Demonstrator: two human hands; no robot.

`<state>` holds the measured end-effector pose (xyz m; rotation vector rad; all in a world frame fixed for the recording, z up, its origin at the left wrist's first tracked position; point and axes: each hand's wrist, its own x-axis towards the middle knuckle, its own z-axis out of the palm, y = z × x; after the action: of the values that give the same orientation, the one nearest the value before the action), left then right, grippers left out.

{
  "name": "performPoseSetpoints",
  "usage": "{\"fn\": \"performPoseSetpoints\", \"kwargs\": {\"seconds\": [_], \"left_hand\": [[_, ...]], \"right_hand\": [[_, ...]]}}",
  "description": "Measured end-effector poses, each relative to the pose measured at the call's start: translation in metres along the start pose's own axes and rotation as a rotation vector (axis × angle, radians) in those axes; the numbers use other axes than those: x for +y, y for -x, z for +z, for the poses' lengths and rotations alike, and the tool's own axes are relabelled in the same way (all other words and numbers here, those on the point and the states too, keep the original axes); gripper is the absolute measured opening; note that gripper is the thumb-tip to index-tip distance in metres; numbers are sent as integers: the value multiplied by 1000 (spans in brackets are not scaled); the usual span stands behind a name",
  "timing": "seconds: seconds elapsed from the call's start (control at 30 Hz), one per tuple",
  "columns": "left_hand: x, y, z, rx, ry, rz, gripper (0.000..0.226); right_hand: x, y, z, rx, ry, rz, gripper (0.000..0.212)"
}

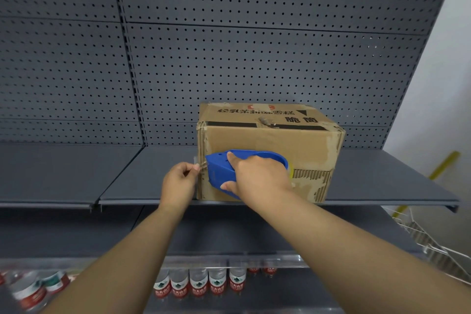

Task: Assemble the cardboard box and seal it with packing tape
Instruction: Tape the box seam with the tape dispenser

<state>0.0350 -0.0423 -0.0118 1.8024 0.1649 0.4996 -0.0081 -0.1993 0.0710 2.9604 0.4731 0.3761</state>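
A worn cardboard box (270, 140) with printed characters stands on a grey metal shelf (142, 176), its top flaps folded shut with a dark gap along the seam. My right hand (257, 176) grips a blue tape dispenser (224, 168) held against the box's front face near its left corner. My left hand (178, 183) pinches the free end of clear packing tape (200, 164) just left of the dispenser, at the box's left edge.
A grey pegboard wall (229, 46) rises behind the shelf. Below, a lower shelf holds several water bottles (198, 285) with red labels. A white wire basket (433, 245) hangs at the lower right, with a yellow strip (444, 164) against the white wall.
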Motion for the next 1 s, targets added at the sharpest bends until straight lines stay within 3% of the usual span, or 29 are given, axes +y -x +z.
{"fn": "performPoseSetpoints", "kwargs": {"seconds": [0.23, 0.43, 0.73, 0.87, 1.0], "left_hand": [[-5, -3, 2, 19, -187, 30, 25], [-4, -1, 13, 128, -260, 22, 25], [-3, -3, 15, 256, -95, -58, 26], [-2, -2, 15, 264, -107, 14, 14], [3, 2, 21, 289, -114, 27, 20]], "right_hand": [[-2, -3, -1, -32, 2, -16, 70], [-5, -5, -3, -42, -13, -28, 69], [-5, -9, -4, -35, -29, -30, 70], [-7, -9, -2, -37, -29, -26, 69], [-6, -11, -3, -45, -35, -22, 70]]}}
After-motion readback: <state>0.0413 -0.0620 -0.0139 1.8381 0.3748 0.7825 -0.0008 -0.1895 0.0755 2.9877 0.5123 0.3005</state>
